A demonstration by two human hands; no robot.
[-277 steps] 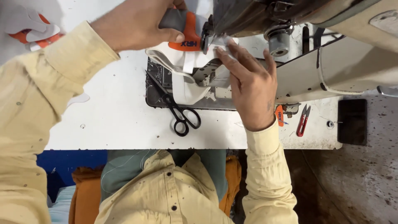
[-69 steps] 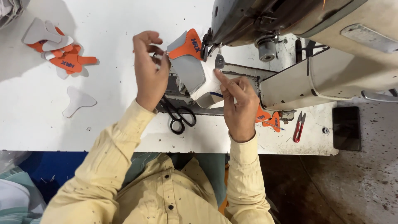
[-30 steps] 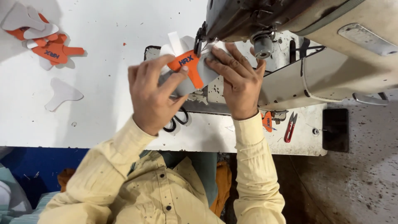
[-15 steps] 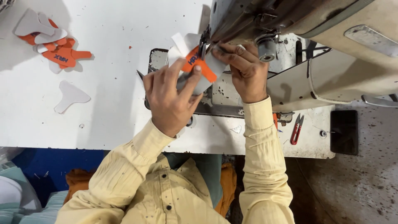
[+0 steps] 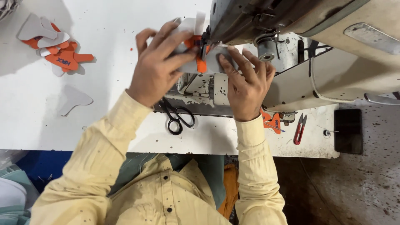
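A grey and orange cut piece (image 5: 199, 58) lies under the needle of the sewing machine (image 5: 291, 25). My left hand (image 5: 156, 68) presses down on its left part, fingers spread flat. On its right part rests my right hand (image 5: 246, 81), fingers pointing toward the needle. A white strip (image 5: 200, 21) sticks up behind the piece. Both hands hold the piece against the machine bed (image 5: 200, 89).
Black scissors (image 5: 177, 118) lie on the white table (image 5: 104, 50) below my left hand. A pile of orange and grey cut pieces (image 5: 54, 46) sits at the far left, one grey piece (image 5: 74, 99) below it. Red thread snips (image 5: 298, 129) and an orange piece (image 5: 273, 121) lie at the right.
Both hands brought the grey and orange piece up from the table to the needle and now press it flat there. The view shifted slightly.
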